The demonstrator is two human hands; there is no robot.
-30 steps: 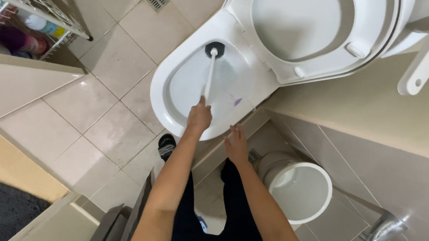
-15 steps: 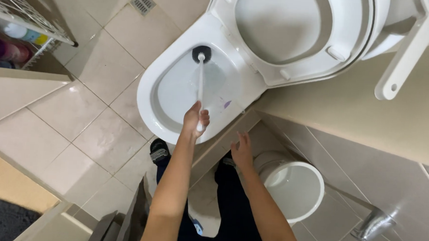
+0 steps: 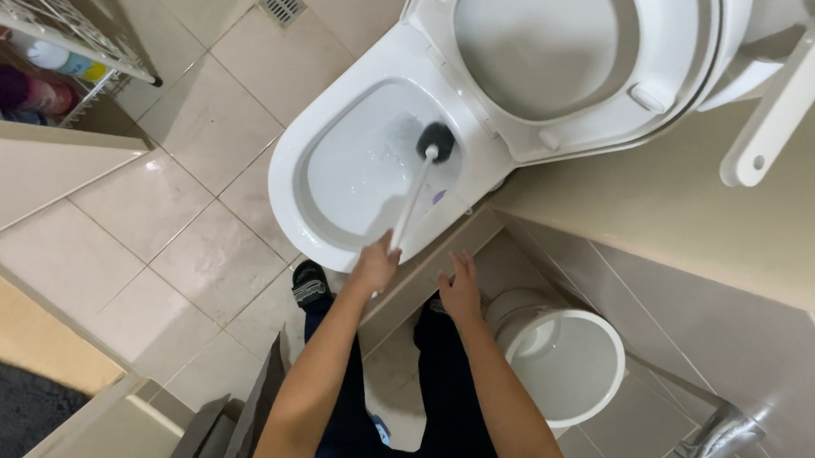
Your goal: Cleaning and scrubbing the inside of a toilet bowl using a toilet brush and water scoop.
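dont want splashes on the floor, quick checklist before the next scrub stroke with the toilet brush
1. Left hand gripping the end of the toilet brush handle: ok.
2. Brush head inside the toilet bowl, below the rim: ok.
3. Seat and lid raised clear of the bowl: ok.
4. Right hand free and away from the bowl: ok.
5. Bucket off to the right, outside the brush's path: ok.
6. Floor tiles dry: cannot tell.
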